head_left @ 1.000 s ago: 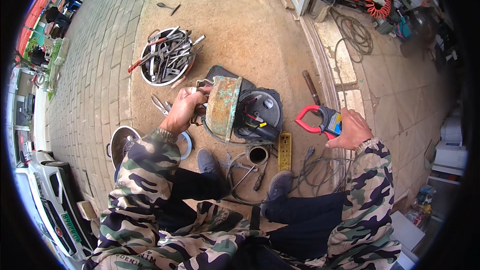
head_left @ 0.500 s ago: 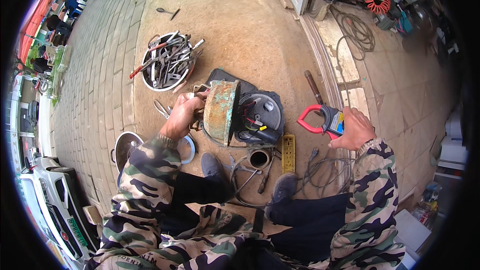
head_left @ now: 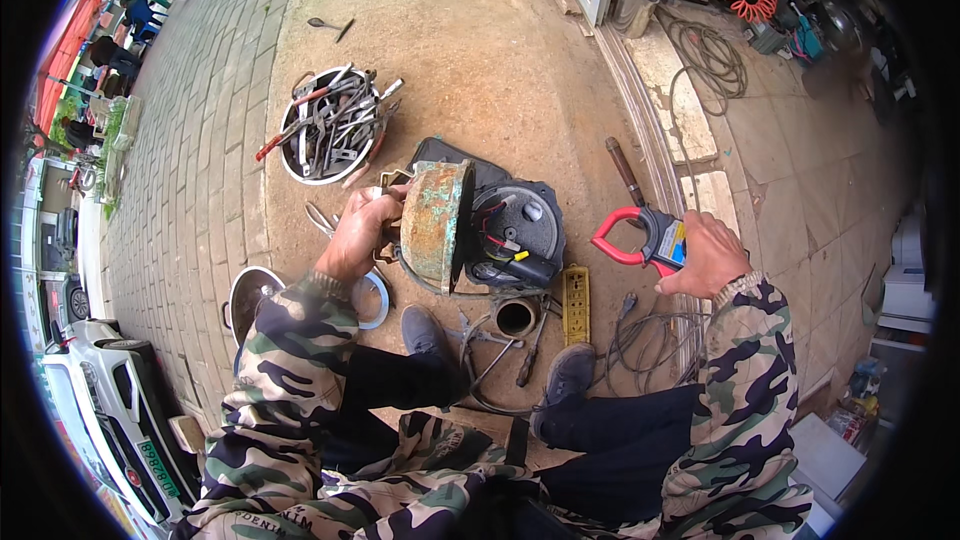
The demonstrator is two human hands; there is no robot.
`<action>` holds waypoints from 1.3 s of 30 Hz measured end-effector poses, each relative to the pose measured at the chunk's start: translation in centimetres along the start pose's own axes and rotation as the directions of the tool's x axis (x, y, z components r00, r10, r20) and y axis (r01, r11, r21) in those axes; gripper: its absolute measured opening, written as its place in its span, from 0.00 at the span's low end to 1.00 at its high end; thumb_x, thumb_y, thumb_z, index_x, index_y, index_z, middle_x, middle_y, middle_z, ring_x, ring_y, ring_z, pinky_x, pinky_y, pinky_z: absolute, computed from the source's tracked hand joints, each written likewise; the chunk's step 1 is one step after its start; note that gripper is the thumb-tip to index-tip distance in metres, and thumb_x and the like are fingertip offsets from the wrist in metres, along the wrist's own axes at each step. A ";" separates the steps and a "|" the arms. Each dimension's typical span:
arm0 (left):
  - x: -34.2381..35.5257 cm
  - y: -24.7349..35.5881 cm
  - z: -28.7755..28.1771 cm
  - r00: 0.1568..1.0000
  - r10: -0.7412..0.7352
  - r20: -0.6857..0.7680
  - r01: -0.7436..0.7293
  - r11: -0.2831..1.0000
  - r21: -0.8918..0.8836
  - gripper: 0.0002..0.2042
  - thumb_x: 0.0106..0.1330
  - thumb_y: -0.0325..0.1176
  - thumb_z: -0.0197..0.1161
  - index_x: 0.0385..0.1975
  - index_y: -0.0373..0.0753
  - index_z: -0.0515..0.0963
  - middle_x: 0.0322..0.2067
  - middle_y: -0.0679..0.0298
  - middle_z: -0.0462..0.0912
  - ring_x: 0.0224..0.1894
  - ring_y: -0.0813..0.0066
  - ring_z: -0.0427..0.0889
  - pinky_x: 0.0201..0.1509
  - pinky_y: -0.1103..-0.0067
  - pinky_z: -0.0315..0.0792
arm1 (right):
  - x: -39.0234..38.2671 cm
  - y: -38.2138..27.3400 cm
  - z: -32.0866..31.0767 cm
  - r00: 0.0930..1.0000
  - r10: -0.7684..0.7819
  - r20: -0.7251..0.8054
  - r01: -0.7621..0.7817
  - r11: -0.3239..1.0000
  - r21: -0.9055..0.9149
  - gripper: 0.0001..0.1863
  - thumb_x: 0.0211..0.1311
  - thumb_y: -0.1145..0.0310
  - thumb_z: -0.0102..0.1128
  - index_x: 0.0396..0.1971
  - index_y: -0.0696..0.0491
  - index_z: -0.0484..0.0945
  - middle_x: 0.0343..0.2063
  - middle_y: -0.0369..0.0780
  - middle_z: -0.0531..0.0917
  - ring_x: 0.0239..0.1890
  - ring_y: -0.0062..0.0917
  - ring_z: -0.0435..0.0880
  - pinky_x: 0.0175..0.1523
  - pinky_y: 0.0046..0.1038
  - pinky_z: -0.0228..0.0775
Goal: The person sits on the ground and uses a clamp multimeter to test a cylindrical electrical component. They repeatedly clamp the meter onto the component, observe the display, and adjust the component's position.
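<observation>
My left hand [head_left: 355, 232] grips a bracket at the left side of a rusty, green-flecked metal housing [head_left: 430, 220], which is tipped on its side. Beside it a dark round machine body [head_left: 512, 228] shows wires, a yellow connector and a black cylinder inside. My right hand [head_left: 705, 255] is closed on a red-and-grey clamp meter [head_left: 665, 238], held right of the machine with its jaw pointing left. Below them lie a short pipe piece [head_left: 517, 316], a yellow power strip [head_left: 576, 305], coiled cables [head_left: 635, 350] and a light blue ring [head_left: 375, 295].
A bowl [head_left: 290, 135] heaped with tools sits ahead-left, another pan [head_left: 250, 280] lower left. A wooden-handled tool [head_left: 625, 170] lies beside the door track. Paving [head_left: 190, 160] runs left toward a parked white car [head_left: 100, 410] and seated people [head_left: 120, 55]. Cluttered equipment [head_left: 820, 30] stands upper right.
The housing in my left hand has shifted slightly left and tipped a little. The view has moved slightly; my right hand still holds the clamp meter in much the same place.
</observation>
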State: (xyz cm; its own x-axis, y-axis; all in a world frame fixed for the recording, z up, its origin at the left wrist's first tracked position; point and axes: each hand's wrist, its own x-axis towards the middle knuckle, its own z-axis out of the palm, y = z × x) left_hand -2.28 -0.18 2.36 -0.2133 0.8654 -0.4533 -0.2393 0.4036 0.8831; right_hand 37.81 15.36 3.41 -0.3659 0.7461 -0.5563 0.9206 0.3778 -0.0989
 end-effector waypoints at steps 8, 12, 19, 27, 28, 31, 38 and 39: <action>0.2 0.1 0.3 0.999 -0.019 -0.037 0.019 1.000 -0.007 0.19 0.61 0.24 0.52 0.52 0.25 0.78 0.25 0.73 0.76 0.22 0.87 0.70 0.27 0.86 0.66 | -0.1 0.0 -0.1 0.999 -0.020 -0.048 0.021 1.000 0.001 0.49 0.31 0.53 0.83 0.53 0.66 0.69 0.49 0.56 0.77 0.56 0.49 0.77 0.62 0.41 0.69; 0.1 0.1 0.6 0.998 -0.012 -0.066 0.012 1.000 -0.005 0.18 0.61 0.24 0.53 0.50 0.25 0.79 0.22 0.74 0.73 0.21 0.87 0.68 0.26 0.85 0.64 | -0.4 -0.6 -0.4 0.991 -0.052 -0.121 0.056 0.998 0.033 0.47 0.33 0.57 0.82 0.53 0.66 0.70 0.49 0.57 0.77 0.55 0.50 0.76 0.62 0.42 0.68; 0.4 -0.3 0.5 0.996 0.023 -0.084 -0.022 1.000 0.020 0.14 0.60 0.24 0.53 0.43 0.27 0.81 0.19 0.75 0.71 0.19 0.88 0.66 0.24 0.84 0.62 | -0.4 -1.1 -0.7 0.973 -0.084 -0.217 0.097 0.994 0.050 0.42 0.34 0.58 0.82 0.48 0.64 0.70 0.45 0.54 0.77 0.53 0.50 0.77 0.60 0.44 0.68; 0.6 -0.7 -0.1 0.997 0.030 -0.068 -0.028 0.999 0.027 0.11 0.60 0.25 0.53 0.37 0.29 0.81 0.18 0.75 0.68 0.17 0.87 0.65 0.20 0.84 0.60 | -0.3 -1.2 -0.6 0.957 -0.120 -0.266 0.135 0.990 0.041 0.41 0.34 0.60 0.81 0.49 0.63 0.70 0.44 0.54 0.77 0.52 0.50 0.77 0.59 0.44 0.69; 0.8 -0.8 0.0 0.997 0.034 -0.066 -0.033 0.999 0.022 0.11 0.60 0.25 0.53 0.37 0.29 0.80 0.18 0.75 0.68 0.17 0.87 0.65 0.20 0.84 0.60 | -0.4 -1.1 -0.6 0.951 -0.128 -0.281 0.145 0.989 0.041 0.41 0.35 0.60 0.81 0.49 0.63 0.70 0.44 0.54 0.77 0.52 0.50 0.77 0.59 0.44 0.69; 0.5 -0.5 0.3 0.998 0.020 -0.063 -0.019 1.000 0.019 0.11 0.60 0.25 0.53 0.37 0.29 0.81 0.17 0.76 0.67 0.17 0.87 0.65 0.20 0.84 0.60 | -0.1 -1.3 -0.6 0.920 -0.167 -0.355 0.195 0.980 0.042 0.43 0.32 0.60 0.80 0.50 0.64 0.70 0.42 0.53 0.77 0.49 0.50 0.77 0.57 0.43 0.70; 0.9 -0.8 0.0 0.999 0.038 -0.038 -0.038 0.999 0.017 0.17 0.60 0.24 0.52 0.46 0.27 0.82 0.28 0.69 0.82 0.21 0.87 0.69 0.24 0.86 0.63 | -1.3 -4.4 -2.3 0.841 -0.254 -0.478 0.301 0.953 0.024 0.44 0.36 0.64 0.76 0.57 0.67 0.69 0.44 0.53 0.77 0.50 0.48 0.77 0.59 0.43 0.68; 1.2 -1.1 -0.4 0.999 0.038 -0.009 -0.038 0.999 0.032 0.18 0.60 0.24 0.52 0.48 0.27 0.82 0.32 0.67 0.85 0.22 0.87 0.71 0.25 0.87 0.64 | -1.5 -5.0 -2.7 0.830 -0.264 -0.492 0.311 0.950 0.016 0.45 0.36 0.63 0.76 0.57 0.67 0.69 0.45 0.54 0.77 0.51 0.48 0.76 0.59 0.42 0.68</action>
State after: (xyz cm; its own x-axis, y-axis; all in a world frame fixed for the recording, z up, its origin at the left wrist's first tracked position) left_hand -2.65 0.29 0.76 -0.2307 0.8775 -0.4204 -0.2010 0.3797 0.9030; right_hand 33.44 13.80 6.97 -0.6135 0.7891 -0.0300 0.7630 0.5825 -0.2801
